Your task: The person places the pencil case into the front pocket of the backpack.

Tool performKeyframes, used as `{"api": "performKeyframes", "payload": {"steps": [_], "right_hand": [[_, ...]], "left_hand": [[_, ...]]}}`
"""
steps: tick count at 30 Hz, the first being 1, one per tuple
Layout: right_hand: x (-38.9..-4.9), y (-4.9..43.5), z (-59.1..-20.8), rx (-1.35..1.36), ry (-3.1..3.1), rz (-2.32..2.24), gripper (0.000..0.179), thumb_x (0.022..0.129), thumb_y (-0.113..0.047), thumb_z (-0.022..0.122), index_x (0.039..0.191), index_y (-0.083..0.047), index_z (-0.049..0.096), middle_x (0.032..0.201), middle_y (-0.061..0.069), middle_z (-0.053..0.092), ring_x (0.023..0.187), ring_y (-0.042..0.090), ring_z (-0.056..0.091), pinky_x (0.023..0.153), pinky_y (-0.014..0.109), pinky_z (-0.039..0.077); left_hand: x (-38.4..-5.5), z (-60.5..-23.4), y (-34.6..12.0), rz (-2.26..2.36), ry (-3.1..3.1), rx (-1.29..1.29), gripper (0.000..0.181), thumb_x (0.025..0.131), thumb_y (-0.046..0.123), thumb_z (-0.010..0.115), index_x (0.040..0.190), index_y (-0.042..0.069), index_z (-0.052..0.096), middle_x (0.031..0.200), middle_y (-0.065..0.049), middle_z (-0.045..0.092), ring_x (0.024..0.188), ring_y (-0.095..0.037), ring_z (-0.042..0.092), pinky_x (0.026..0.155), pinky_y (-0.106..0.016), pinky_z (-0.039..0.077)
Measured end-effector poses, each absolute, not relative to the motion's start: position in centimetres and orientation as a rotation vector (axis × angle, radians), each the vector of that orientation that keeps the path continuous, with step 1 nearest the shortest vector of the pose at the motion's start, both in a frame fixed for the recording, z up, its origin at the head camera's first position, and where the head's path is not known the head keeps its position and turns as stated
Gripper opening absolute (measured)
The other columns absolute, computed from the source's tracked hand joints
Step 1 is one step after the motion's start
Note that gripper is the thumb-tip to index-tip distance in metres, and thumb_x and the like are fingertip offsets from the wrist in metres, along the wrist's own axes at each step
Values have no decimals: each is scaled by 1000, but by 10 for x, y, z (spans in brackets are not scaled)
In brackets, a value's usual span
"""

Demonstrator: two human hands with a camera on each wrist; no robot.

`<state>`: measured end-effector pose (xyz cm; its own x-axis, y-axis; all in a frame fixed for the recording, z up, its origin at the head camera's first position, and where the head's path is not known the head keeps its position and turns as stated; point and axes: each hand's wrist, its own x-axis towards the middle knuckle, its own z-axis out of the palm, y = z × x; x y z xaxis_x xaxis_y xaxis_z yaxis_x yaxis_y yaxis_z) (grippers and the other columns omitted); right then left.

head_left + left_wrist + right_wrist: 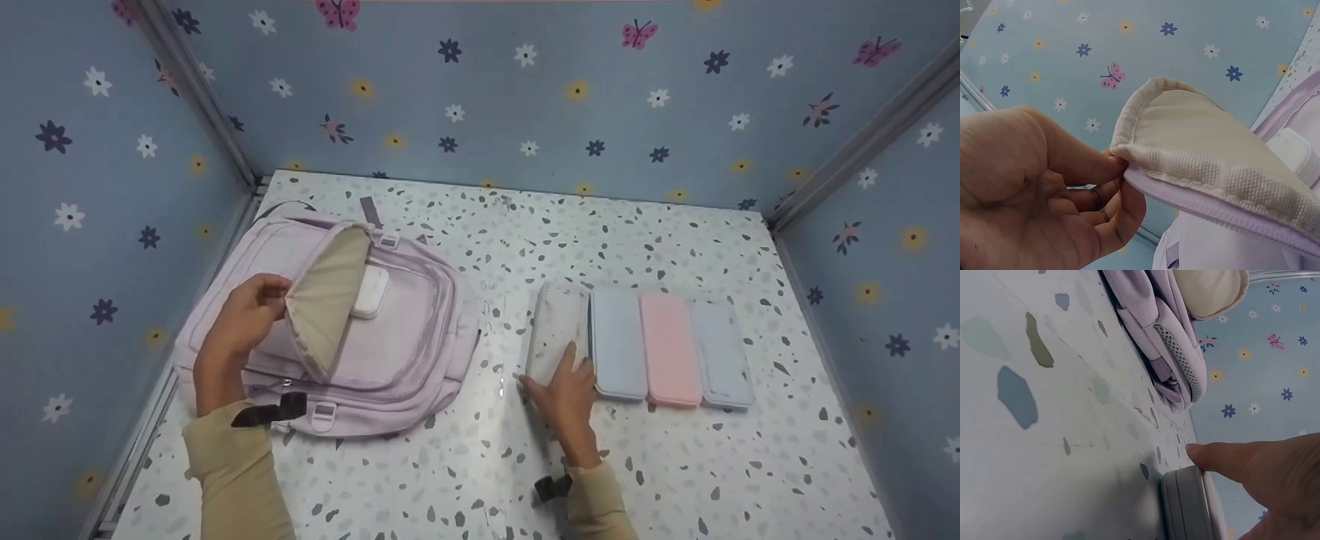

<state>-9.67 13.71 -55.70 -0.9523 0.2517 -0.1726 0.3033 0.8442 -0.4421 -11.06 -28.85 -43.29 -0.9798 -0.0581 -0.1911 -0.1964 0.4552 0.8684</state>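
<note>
A lilac backpack (pixel 397 330) lies on the table at the left, its front pocket unzipped. My left hand (pixel 244 315) pinches the edge of the pocket's flap (pixel 1185 135) between thumb and fingers, folding back its beige lining. Inside the opening sits a small white rounded box (pixel 371 292). At the right, my right hand (pixel 566 394) is at the near end of a speckled white pencil-case-like box (pixel 559 322). The thumb (pixel 1230 458) stretches straight along its edge, and the other fingers lie over its top and right side.
Beside the white case stand a light blue case (pixel 619 345), a pink case (pixel 671 349) and a pale blue-grey case (pixel 720 352) in a row. Flower-patterned panels (pixel 487 90) enclose the speckled table (pixel 480 480) at the back and both sides.
</note>
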Motion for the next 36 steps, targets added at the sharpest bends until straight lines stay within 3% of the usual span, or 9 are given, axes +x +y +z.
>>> {"api": "performKeyframes", "payload": {"steps": [10, 23, 36], "right_hand": [[-94, 142, -560, 429, 2914, -892, 101, 75, -42, 77, 150, -1, 22, 150, 32, 19, 136, 48, 27, 109, 56, 29], [-96, 154, -557, 340, 2927, -1129, 94, 78, -38, 72, 149, -1, 24, 155, 25, 15, 143, 41, 19, 116, 48, 19], [-101, 161, -553, 109, 3072, -1328, 86, 76, -29, 76, 144, 5, 35, 148, 31, 27, 136, 45, 30, 112, 52, 26]], "left_hand": [[-108, -432, -290, 1578, 2519, -206, 39, 101, 11, 33, 135, -8, 35, 124, -19, 45, 98, -7, 49, 95, -37, 39], [-110, -431, -290, 1557, 2564, -212, 36, 99, 7, 35, 132, -8, 39, 120, -20, 49, 92, -4, 51, 87, -28, 41], [-109, -432, -289, 1576, 2535, -213, 38, 100, 11, 34, 133, -8, 37, 122, -20, 47, 95, -6, 50, 89, -30, 40]]}}
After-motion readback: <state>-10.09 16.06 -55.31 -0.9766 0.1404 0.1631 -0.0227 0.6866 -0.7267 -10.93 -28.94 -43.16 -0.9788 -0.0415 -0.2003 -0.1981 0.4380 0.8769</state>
